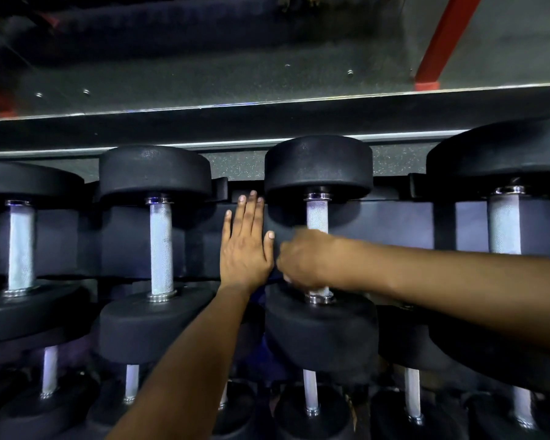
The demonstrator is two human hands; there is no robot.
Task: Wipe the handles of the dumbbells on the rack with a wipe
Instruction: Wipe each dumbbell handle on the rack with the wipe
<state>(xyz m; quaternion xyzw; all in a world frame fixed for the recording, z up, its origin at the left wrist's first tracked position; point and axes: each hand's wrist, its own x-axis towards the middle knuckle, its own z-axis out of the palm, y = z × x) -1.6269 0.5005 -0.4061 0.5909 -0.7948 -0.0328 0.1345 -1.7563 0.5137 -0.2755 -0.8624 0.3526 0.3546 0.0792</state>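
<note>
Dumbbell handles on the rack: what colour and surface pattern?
Silver-grey metal handles with fine crosshatched knurling, seen in the head view.

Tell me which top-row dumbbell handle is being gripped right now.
The third dumbbell handle from the left. The right hand is wrapped around its lower part, while the other handles stand bare. The left hand lies flat on the rack beside it.

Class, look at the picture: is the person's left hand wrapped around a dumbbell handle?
No. The left hand lies flat with straight fingers on the rack between two dumbbells.
</note>
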